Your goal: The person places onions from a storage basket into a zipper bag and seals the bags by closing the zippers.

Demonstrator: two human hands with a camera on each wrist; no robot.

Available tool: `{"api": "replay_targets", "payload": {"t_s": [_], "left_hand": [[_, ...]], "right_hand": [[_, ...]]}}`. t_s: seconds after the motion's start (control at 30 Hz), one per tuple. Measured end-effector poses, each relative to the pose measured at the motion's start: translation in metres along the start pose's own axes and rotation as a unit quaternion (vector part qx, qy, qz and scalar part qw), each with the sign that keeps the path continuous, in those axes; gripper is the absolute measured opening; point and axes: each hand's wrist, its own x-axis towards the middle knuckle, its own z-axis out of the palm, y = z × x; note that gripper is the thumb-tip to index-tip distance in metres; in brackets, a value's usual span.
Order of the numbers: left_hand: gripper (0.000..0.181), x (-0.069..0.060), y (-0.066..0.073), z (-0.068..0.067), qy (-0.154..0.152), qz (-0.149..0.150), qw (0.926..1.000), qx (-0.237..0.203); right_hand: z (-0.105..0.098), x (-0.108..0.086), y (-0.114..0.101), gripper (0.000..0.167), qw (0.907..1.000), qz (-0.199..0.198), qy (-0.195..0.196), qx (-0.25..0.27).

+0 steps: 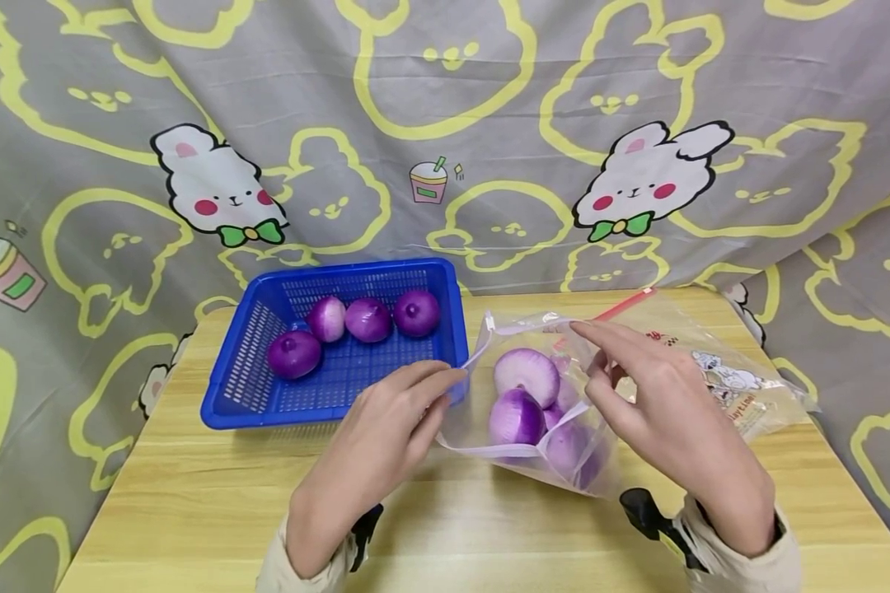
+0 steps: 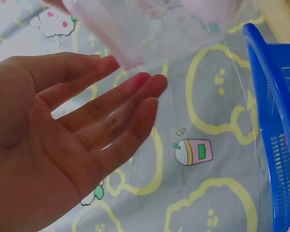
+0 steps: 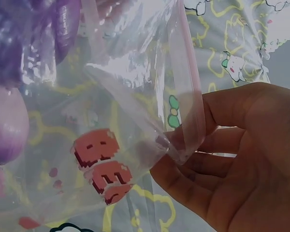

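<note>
A clear zip bag (image 1: 489,450) stands on the table with its mouth spread, holding several purple onions (image 1: 517,417). My right hand (image 1: 656,391) pinches the right edge of the bag's mouth; in the right wrist view, the thumb and fingers close on the plastic strip (image 3: 191,96). At the opposite edge is my left hand (image 1: 393,424), its fingertips touching or nearly touching the rim. The left wrist view shows that hand (image 2: 82,121) with loosely extended fingers beside the bag (image 2: 145,41) and nothing gripped.
Left of the bag sits a blue plastic basket (image 1: 267,417) with several purple onions (image 1: 294,354) in it. Another clear printed bag (image 1: 756,395) and a red slider strip (image 1: 625,304) lie at the right. A patterned cloth (image 1: 489,107) hangs behind the wooden table (image 1: 489,535).
</note>
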Motion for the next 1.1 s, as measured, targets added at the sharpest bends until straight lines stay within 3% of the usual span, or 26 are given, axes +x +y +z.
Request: {"api": "replay_targets", "payload": {"t_s": [0.2,0.6,0.77,1.1], "left_hand": [[0.032,0.0,-0.008,-0.004,0.031,0.001,0.9995,-0.006],[0.035,-0.001,-0.047,-0.013,0.07,-0.08,0.9943,0.016],[0.034,-0.002,-0.061,-0.015,0.089,-0.095,0.9915,0.01],[0.035,-0.004,-0.078,-0.017,0.088,-0.132,0.9872,0.021]], "right_hand": [[0.001,-0.001,0.001,0.047,1.0,-0.002,0.0,0.001],[0.003,0.0,0.001,0.048,1.0,0.007,0.002,0.002],[0.003,0.001,0.001,0.048,1.0,0.004,0.003,-0.002],[0.004,0.001,0.001,0.048,1.0,0.005,-0.002,-0.003]]}}
